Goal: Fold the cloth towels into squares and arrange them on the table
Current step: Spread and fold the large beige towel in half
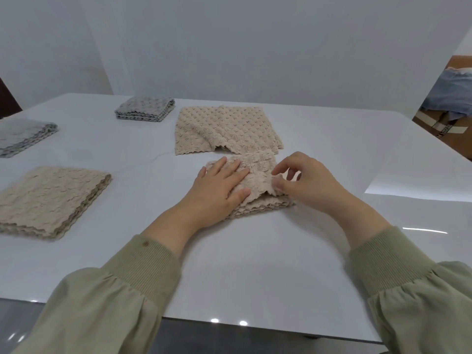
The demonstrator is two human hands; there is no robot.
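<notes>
Left hand (219, 186) presses flat, fingers straight, on the folded beige towel (255, 185) mid-table (255, 251) while right hand (304, 181) pinches its top-layer right edge between thumb and fingertip, so a tug could likely skew the stacked layers.

I read this as a plain indoor room, possibly a spare or storage room; I cannot fix the type further. Evidence: a glossy white desk (306, 251), a bare white wall (229, 47) behind it, and at right a taped cardboard box (444, 131) with blue cloth (454, 93) piled on top.
</notes>
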